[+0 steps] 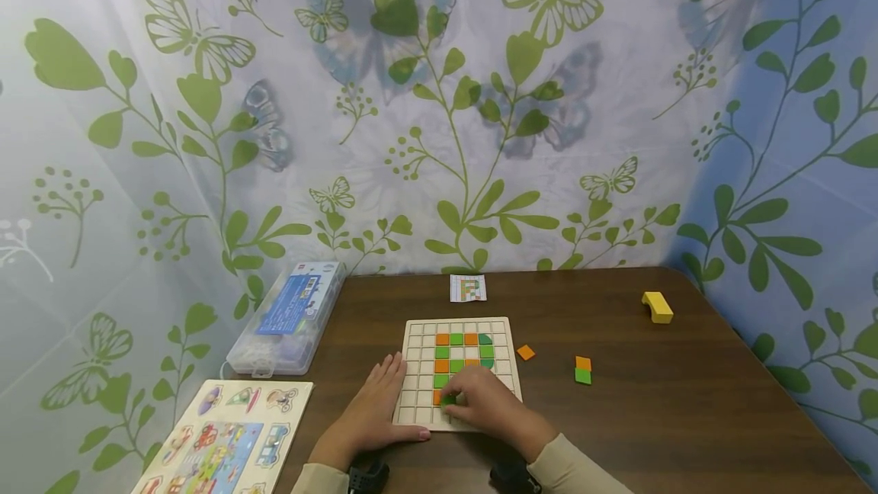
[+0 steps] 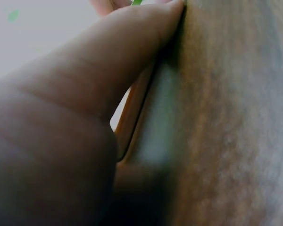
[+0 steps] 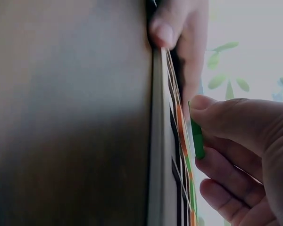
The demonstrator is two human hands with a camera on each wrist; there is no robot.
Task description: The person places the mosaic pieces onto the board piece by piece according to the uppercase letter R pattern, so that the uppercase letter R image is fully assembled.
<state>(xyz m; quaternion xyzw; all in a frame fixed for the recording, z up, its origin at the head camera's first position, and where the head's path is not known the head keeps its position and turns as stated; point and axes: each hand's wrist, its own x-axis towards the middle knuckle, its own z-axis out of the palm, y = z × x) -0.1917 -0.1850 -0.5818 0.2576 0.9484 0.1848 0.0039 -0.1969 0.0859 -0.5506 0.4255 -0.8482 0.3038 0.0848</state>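
Observation:
A wooden grid board (image 1: 416, 380) lies on the dark table, with orange and green tiles set in some of its squares. My left hand (image 1: 373, 406) rests along the board's left edge, fingers straight and the thumb at the near edge. Over the lower middle of the grid, my right hand (image 1: 488, 402) pinches a green tile (image 3: 196, 136) between thumb and fingers, just above the board in the right wrist view. An orange tile (image 1: 526, 352) lies loose right of the board; farther right an orange tile (image 1: 583, 363) touches a green one (image 1: 582, 376).
A small pattern card (image 1: 468, 288) lies behind the board. At the left are a clear plastic case (image 1: 288, 322) with a blue label and a picture puzzle board (image 1: 281, 441). A yellow arch block (image 1: 658, 307) stands far right. Printed curtains border the table.

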